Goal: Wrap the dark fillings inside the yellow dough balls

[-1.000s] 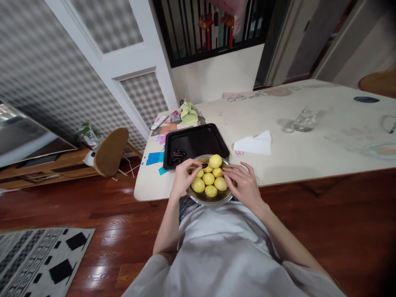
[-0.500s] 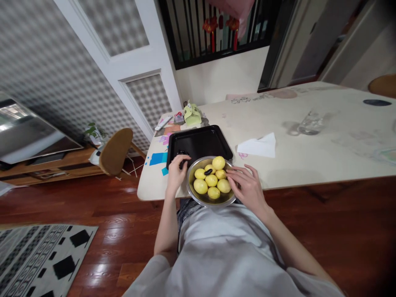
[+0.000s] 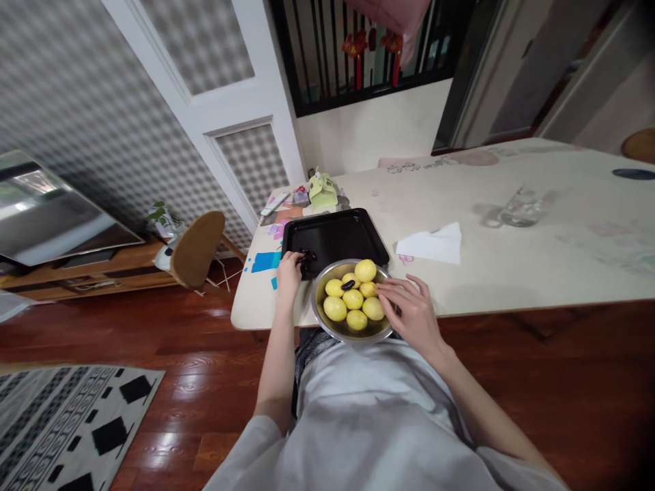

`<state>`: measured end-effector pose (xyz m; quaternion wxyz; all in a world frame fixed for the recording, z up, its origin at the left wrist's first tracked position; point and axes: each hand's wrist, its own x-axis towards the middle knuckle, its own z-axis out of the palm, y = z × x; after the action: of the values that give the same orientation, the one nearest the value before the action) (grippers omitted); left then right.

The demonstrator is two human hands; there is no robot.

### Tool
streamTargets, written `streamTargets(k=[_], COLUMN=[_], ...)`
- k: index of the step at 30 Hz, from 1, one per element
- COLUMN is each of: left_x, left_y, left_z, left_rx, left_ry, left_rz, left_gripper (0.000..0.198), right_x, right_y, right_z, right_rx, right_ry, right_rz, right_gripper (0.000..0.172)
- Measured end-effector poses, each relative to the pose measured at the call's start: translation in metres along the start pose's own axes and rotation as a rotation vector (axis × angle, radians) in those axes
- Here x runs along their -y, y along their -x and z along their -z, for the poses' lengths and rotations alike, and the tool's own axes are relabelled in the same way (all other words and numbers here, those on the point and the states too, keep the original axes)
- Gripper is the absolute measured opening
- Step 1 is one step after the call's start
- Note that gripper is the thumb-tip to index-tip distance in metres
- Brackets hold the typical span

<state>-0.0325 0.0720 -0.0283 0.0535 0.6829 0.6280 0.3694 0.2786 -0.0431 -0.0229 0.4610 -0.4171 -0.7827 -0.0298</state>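
Note:
A steel bowl (image 3: 318,310) of yellow lemons (image 3: 335,309) stands at the near table edge, partly overlapping a black tray (image 3: 340,235). One small, shiny black oblong piece (image 3: 348,285) lies on top of the lemons. Several similar dark pieces (image 3: 308,258) are in the tray's near left corner. There my left hand (image 3: 290,273) has its fingers bent and drawn together among the pieces; what they hold is hidden. My right hand (image 3: 412,307) lies over the bowl's right rim, fingers stretched and apart, their tips touching a lemon.
A sheet of white paper (image 3: 432,243) and a clear glass (image 3: 519,213) are on the table (image 3: 491,273) to the right. Behind the tray sit a green box (image 3: 322,191) and a white remote (image 3: 275,203). A wooden chair (image 3: 198,251) stands left of the table.
My left hand has moved away from the bowl's left rim, to the dark pieces in the tray corner. The right hand stays at the bowl. The view has shifted slightly.

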Motion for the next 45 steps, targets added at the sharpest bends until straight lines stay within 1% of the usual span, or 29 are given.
streamTargets(k=[2,5,7,9,12,16,20,22,23,29,32,35,38,40,41,43,45], left_x=[-0.001,-0.006,-0.015,-0.03,-0.057,-0.087,-0.1,-0.101,-0.102,-0.101,-0.1,-0.092,-0.067,-0.044,-0.033,-0.013,-0.001], left_y=[0.001,0.007,0.015,0.023,0.034,0.043,0.048,0.05,0.05,0.051,0.05,0.044,0.033,0.025,0.022,0.017,0.015], left_z=[0.002,0.006,0.011,0.017,0.025,0.03,0.025,0.02,0.017,0.007,0.01,0.018,0.026,0.03,0.031,0.032,0.031], left_rx=[-0.014,-0.061,-0.084,-0.068,0.03,0.2,0.345,0.384,0.385,0.284,0.272,0.182,0.023,-0.064,-0.089,-0.086,-0.039], left_ry=[0.039,0.125,0.208,0.306,0.442,0.527,0.547,0.523,0.504,0.354,0.357,0.378,0.299,0.168,0.093,-0.044,-0.146], left_rz=[0.02,0.004,-0.038,-0.107,-0.224,-0.349,-0.401,-0.425,-0.434,-0.474,-0.492,-0.441,-0.335,-0.229,-0.163,-0.04,0.036], left_gripper=[0.027,0.021,0.017,0.013,0.012,0.011,0.011,0.012,0.013,0.018,0.016,0.018,0.023,0.025,0.025,0.025,0.023], right_x=[0.0,0.0,0.0,0.0,0.001,0.001,0.001,0.001,0.001,0.001,0.001,-0.001,-0.002,-0.003,-0.003,-0.003,-0.002], right_y=[0.0,0.0,0.0,0.0,-0.001,-0.001,0.0,0.0,0.0,0.001,0.001,0.001,0.001,0.001,0.001,0.001,0.001], right_z=[-0.001,-0.001,-0.001,0.0,0.001,0.002,0.002,0.001,0.001,0.0,-0.001,0.0,0.0,0.0,-0.001,-0.002,-0.003], right_rx=[-0.003,-0.005,-0.007,-0.01,-0.015,-0.01,-0.004,-0.002,-0.001,0.006,0.009,-0.004,-0.018,-0.022,-0.024,-0.026,-0.027], right_ry=[0.0,0.0,0.003,0.01,0.018,0.018,0.011,0.007,0.005,-0.005,-0.012,-0.007,0.001,0.005,0.004,-0.002,-0.006], right_rz=[0.004,0.006,0.008,0.012,0.007,-0.009,-0.01,-0.013,-0.015,0.009,0.035,0.063,0.084,0.087,0.087,0.089,0.097], right_gripper=[0.021,0.022,0.023,0.023,0.022,0.021,0.022,0.022,0.023,0.022,0.022,0.021,0.021,0.02,0.02,0.02,0.02])
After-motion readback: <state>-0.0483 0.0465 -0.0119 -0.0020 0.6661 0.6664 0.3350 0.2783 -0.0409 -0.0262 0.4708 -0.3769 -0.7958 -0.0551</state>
